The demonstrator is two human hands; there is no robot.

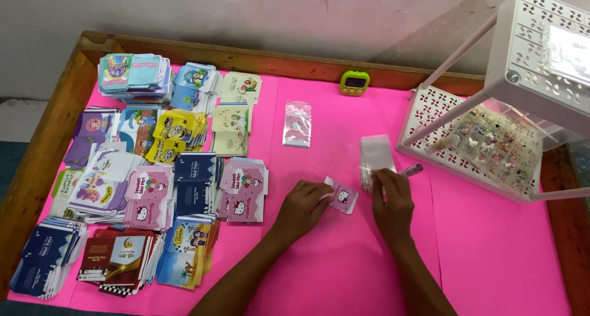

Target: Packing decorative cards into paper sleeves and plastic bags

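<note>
Here, left hand [305, 206] pinched by thumb and forefinger on the left corner of a small pink cat-print card [342, 195], lifted slightly off the pink table cover [491, 254]. Card tilted, long axis running from upper left to lower right, free end aimed toward the right hand [391, 202]. Right hand just beside the card's right end, apart from it by a narrow gap; fingers [381, 179] pressed down together on the lower edge of a stack of clear plastic sleeves [375, 157], not visibly closed around any one sleeve. Sleeve stack upright in the view, long axis running away from the body, mouth end impossible to tell. Card therefore to the left of and slightly nearer than the sleeves; right hand between the two.

Beyond the right fingers, a pink marker pen [411, 169] lying slantwise, touching or nearly touching the foot of the white perforated rack [430, 107]. Farther up the table, one filled clear packet [297, 124] and a green timer [354, 82]. Far left, stacks of printed envelopes [147, 187], well apart from both hands.
</note>
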